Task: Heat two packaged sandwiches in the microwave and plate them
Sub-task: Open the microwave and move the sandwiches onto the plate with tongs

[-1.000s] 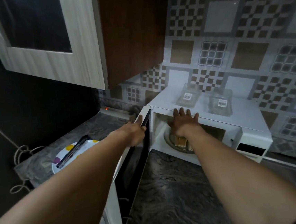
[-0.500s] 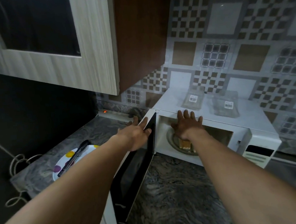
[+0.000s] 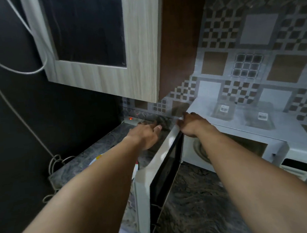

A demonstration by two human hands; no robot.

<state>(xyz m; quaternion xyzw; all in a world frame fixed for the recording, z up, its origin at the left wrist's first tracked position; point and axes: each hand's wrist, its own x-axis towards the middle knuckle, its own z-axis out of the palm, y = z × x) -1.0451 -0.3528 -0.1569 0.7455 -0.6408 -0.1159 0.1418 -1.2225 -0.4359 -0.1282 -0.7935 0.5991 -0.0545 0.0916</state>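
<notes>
White microwave [image 3: 258,125] sits at centre-right of frame on a dark marbled counter [image 3: 195,206], door [image 3: 160,174] swung wide open toward lower centre, dark glass panel facing right. Left hand [image 3: 145,134] at mid-frame, just left of the door's top corner, fingers loosely spread, palm down, grasping nothing; cannot tell whether it touches the door edge. Right hand [image 3: 191,125] just right of that corner, at the upper front edge of the microwave opening, fingers curled over the edge; frame is motion-blurred, so cannot tell whether it grips anything. Both forearms run in from bottom corners. Inside the cavity, part of the turntable [image 3: 198,147] shows behind the right forearm; sandwiches are not visible, the arm blocks that area. On top of the microwave, 2 clear plastic packages [image 3: 223,109] w/ barcode labels stand side by side, right-centre of frame, 2nd one [image 3: 261,119] slightly lower right; contents not discernible. Plate [image 3: 96,158] w/ coloured dots lies on counter at left-centre, mostly hidden by the left forearm. Wall cabinet [image 3: 104,46] fills upper centre; patterned tile wall [image 3: 255,50] at upper right. Power strip [image 3: 132,119] w/ red light at back of counter. White cable [image 3: 12,64] hangs at upper left.
</notes>
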